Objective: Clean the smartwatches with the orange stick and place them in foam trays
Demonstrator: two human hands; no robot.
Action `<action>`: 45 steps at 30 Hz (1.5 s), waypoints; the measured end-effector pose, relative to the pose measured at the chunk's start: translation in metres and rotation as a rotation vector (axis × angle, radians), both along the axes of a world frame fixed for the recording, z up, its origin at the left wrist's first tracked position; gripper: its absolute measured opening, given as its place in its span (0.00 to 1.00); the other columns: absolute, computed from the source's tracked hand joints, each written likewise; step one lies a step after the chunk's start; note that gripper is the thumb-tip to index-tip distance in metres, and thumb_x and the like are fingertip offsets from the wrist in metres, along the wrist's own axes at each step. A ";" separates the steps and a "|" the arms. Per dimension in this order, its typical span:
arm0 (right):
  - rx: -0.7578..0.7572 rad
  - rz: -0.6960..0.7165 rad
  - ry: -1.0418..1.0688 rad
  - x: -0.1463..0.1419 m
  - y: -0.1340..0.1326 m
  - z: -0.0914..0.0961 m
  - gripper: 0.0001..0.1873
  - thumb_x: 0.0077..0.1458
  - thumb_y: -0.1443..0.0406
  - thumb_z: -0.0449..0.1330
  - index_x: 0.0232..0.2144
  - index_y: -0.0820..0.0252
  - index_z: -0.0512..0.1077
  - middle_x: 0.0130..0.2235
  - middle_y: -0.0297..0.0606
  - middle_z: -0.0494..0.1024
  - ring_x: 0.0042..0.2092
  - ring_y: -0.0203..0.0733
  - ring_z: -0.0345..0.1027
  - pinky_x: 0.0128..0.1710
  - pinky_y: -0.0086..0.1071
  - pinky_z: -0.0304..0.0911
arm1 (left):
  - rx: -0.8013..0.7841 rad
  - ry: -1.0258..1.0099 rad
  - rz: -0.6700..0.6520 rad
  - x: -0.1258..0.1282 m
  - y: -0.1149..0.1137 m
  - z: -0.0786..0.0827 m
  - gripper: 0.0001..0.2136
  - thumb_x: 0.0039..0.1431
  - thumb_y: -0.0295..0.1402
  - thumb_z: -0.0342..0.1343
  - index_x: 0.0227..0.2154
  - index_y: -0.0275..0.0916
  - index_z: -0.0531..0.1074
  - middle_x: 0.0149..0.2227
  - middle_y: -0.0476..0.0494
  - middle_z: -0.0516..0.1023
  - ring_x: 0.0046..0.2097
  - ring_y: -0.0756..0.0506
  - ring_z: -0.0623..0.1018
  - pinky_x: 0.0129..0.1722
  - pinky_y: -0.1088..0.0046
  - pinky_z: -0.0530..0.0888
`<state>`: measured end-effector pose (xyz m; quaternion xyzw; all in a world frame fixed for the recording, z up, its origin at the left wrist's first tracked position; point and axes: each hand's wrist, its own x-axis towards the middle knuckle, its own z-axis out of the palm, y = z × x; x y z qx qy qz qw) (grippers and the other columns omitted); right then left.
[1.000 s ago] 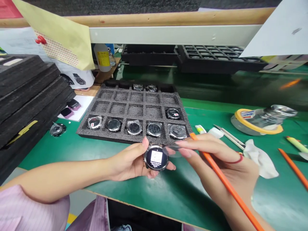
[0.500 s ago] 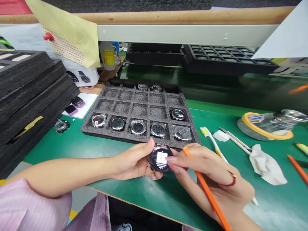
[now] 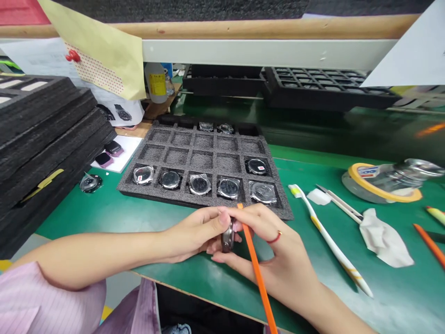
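A watch [image 3: 228,235] is gripped edge-on between both hands, left [image 3: 194,232] and right [image 3: 267,241]; an orange stick [image 3: 257,273] is also held in the right.

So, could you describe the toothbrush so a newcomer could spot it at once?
Start at the grey foam tray on the green table. Just right of its near corner lies the toothbrush, white and yellow, longer than the tweezers beside it.

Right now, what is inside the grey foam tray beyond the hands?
The foam tray holds five watch bodies in its near row, one in the row behind, two in the far row. The far row's other pockets are too dark to read.
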<state>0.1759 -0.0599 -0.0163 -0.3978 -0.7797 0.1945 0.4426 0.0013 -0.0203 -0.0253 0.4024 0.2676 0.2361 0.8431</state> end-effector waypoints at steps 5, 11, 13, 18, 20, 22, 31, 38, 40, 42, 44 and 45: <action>-0.011 -0.042 0.046 0.000 -0.001 0.004 0.31 0.50 0.60 0.73 0.57 0.48 0.72 0.39 0.36 0.76 0.37 0.41 0.73 0.39 0.36 0.74 | -0.003 -0.024 0.022 -0.001 0.000 0.002 0.27 0.54 0.58 0.62 0.34 0.35 0.70 0.25 0.54 0.68 0.19 0.58 0.55 0.17 0.79 0.52; 0.005 -0.026 0.056 0.001 -0.003 0.005 0.33 0.50 0.60 0.73 0.58 0.50 0.70 0.39 0.36 0.77 0.39 0.41 0.73 0.40 0.36 0.74 | 0.010 -0.025 0.037 -0.002 0.001 0.004 0.28 0.52 0.58 0.64 0.35 0.34 0.70 0.22 0.57 0.65 0.19 0.58 0.55 0.17 0.81 0.53; 0.002 -0.030 0.049 0.001 -0.004 0.005 0.33 0.50 0.60 0.73 0.58 0.49 0.70 0.40 0.37 0.77 0.40 0.42 0.74 0.41 0.36 0.74 | 0.025 -0.027 0.038 -0.002 0.001 0.005 0.28 0.51 0.58 0.64 0.35 0.34 0.70 0.21 0.57 0.64 0.19 0.58 0.55 0.17 0.81 0.52; 0.015 -0.037 0.031 0.001 -0.006 0.005 0.32 0.52 0.59 0.72 0.58 0.49 0.70 0.43 0.38 0.78 0.42 0.42 0.74 0.42 0.36 0.74 | 0.040 -0.012 0.036 -0.001 0.001 0.007 0.28 0.50 0.59 0.64 0.33 0.35 0.69 0.22 0.56 0.67 0.18 0.58 0.55 0.17 0.80 0.52; 0.023 -0.035 0.031 0.001 -0.006 0.005 0.31 0.52 0.59 0.72 0.57 0.49 0.70 0.43 0.37 0.78 0.41 0.41 0.74 0.43 0.35 0.74 | 0.038 -0.013 0.031 -0.001 0.001 0.007 0.28 0.50 0.59 0.64 0.33 0.34 0.69 0.23 0.55 0.67 0.18 0.58 0.56 0.18 0.80 0.52; 0.030 -0.034 0.032 0.001 -0.006 0.006 0.31 0.52 0.59 0.72 0.57 0.49 0.70 0.42 0.37 0.78 0.42 0.41 0.74 0.43 0.35 0.74 | 0.037 -0.013 0.027 -0.002 0.002 0.006 0.29 0.50 0.59 0.64 0.33 0.34 0.69 0.23 0.55 0.68 0.19 0.59 0.56 0.18 0.80 0.53; 0.051 -0.016 0.009 0.003 -0.006 0.007 0.33 0.51 0.63 0.72 0.58 0.49 0.69 0.40 0.35 0.79 0.39 0.41 0.74 0.41 0.34 0.74 | 0.057 -0.029 0.129 -0.010 0.004 0.006 0.27 0.41 0.48 0.75 0.28 0.38 0.62 0.21 0.57 0.69 0.18 0.60 0.59 0.16 0.85 0.55; 0.085 -0.017 -0.062 0.005 -0.006 0.004 0.32 0.54 0.64 0.70 0.59 0.49 0.66 0.41 0.36 0.79 0.39 0.41 0.74 0.40 0.34 0.74 | 0.087 -0.073 0.171 -0.012 0.005 0.004 0.25 0.40 0.39 0.77 0.28 0.38 0.64 0.24 0.55 0.74 0.23 0.57 0.73 0.24 0.85 0.69; 0.102 -0.020 -0.082 0.006 -0.007 0.005 0.32 0.56 0.65 0.69 0.60 0.49 0.66 0.41 0.36 0.79 0.40 0.41 0.74 0.41 0.35 0.74 | 0.120 -0.121 0.170 -0.012 0.006 0.004 0.23 0.42 0.36 0.77 0.27 0.37 0.64 0.26 0.54 0.77 0.26 0.55 0.77 0.26 0.84 0.72; 0.113 0.011 -0.101 0.008 -0.006 0.007 0.33 0.56 0.60 0.69 0.62 0.50 0.64 0.44 0.39 0.78 0.42 0.42 0.74 0.43 0.35 0.73 | 0.167 -0.131 0.168 -0.012 0.007 0.004 0.21 0.44 0.33 0.76 0.27 0.37 0.65 0.27 0.52 0.78 0.27 0.54 0.78 0.27 0.83 0.73; 0.102 0.066 -0.108 0.012 -0.004 0.009 0.36 0.58 0.51 0.65 0.65 0.51 0.62 0.46 0.41 0.77 0.43 0.43 0.73 0.42 0.36 0.72 | 0.219 -0.085 0.177 -0.012 0.006 0.005 0.20 0.43 0.31 0.75 0.26 0.37 0.65 0.27 0.51 0.79 0.28 0.53 0.79 0.29 0.81 0.74; 0.083 0.072 -0.098 0.015 -0.002 0.010 0.36 0.60 0.47 0.61 0.66 0.51 0.62 0.45 0.41 0.77 0.42 0.42 0.73 0.40 0.36 0.72 | 0.239 -0.046 0.180 -0.012 0.006 0.006 0.20 0.42 0.31 0.76 0.26 0.37 0.65 0.27 0.50 0.79 0.28 0.52 0.79 0.29 0.81 0.74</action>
